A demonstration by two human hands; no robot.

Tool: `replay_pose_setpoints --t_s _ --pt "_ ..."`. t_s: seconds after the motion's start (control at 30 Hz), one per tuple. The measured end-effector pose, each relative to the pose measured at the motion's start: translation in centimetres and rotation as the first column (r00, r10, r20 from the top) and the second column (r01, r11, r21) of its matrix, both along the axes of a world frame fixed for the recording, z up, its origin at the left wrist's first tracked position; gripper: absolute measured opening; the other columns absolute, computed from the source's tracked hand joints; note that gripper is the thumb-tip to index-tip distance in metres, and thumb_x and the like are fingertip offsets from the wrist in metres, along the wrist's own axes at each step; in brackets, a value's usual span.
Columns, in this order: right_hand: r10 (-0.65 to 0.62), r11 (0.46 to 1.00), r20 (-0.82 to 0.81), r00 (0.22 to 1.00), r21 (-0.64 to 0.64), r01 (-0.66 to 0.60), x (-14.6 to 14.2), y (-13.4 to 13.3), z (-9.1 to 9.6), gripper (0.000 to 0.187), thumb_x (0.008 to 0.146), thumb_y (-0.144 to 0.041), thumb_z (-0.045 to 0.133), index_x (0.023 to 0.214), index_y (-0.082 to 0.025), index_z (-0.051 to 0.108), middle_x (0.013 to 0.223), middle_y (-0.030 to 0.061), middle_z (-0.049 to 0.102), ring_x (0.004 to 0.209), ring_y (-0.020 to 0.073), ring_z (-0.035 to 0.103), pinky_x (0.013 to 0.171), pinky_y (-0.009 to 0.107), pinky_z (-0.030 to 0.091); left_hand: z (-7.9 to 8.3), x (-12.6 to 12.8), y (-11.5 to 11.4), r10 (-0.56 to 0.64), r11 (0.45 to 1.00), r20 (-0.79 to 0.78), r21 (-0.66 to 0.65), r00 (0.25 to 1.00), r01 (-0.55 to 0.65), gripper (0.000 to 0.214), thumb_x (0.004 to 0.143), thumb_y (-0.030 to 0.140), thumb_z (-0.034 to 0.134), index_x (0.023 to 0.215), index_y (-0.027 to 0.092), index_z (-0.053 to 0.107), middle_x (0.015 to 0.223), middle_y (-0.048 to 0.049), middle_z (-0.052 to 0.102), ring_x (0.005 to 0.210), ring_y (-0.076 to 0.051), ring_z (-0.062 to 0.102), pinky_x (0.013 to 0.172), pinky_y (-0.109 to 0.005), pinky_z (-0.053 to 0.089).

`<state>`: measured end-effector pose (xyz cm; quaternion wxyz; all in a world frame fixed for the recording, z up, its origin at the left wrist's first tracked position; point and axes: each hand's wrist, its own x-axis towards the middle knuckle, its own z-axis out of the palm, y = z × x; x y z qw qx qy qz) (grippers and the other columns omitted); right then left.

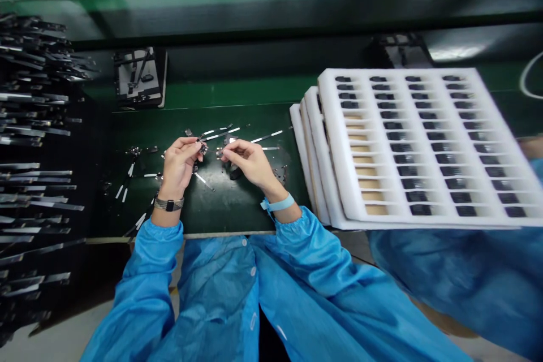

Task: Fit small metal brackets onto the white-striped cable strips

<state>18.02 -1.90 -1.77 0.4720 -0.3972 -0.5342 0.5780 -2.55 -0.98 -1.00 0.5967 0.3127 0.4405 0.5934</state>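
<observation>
My left hand (180, 163) is curled, its fingertips pinching a small dark component (203, 148) above the dark green mat (237, 209). My right hand (248, 159) is also closed in a pinch on another small dark part (220, 153), a few centimetres to the right of the first one. The two hands nearly meet over the mat. Thin flex strips with silvery ends (220, 134) and more small dark parts (134, 153) lie scattered around both hands. I wear blue sleeves, a watch on the left wrist and a blue strap on the right wrist.
A stack of white foam trays (335, 124) with slots holding several dark parts stands at the right. Rows of dark strips (34, 124) fill a rack at the left. A small fixture (139, 76) sits behind the mat. Another person's blue sleeve (466, 277) shows at lower right.
</observation>
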Motion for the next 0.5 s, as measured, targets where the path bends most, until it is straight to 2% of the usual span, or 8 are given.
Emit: replay_pose_setpoints --t_s 0.13,0.5 --pt "-0.029 1.0 0.029 0.999 -0.003 0.029 -0.3 -0.2 0.0 0.039 0.09 -0.061 0.079 0.089 -0.023 0.072 0.083 0.0039 0.076 0.08 0.0209 0.072 0.077 0.035 0.057 -0.1 0.0 0.0 0.002 1.0 -0.041 0.001 0.999 -0.001 0.036 0.065 0.026 0.098 0.087 0.016 0.073 0.084 -0.0072 0.08 0.066 -0.013 0.07 0.058 -0.023 0.053" --pt "-0.083 0.996 0.021 0.996 0.042 0.082 -1.3 -0.7 -0.5 0.036 0.093 -0.056 0.075 0.087 -0.021 0.068 0.078 0.0019 0.071 0.074 0.0176 0.065 0.074 0.032 0.053 0.1 0.0 -0.4 -0.016 0.999 -0.083 0.036 0.996 0.019 0.037 0.068 0.034 0.098 0.092 0.017 0.076 0.088 -0.0067 0.081 0.068 -0.013 0.07 0.061 -0.025 0.053"
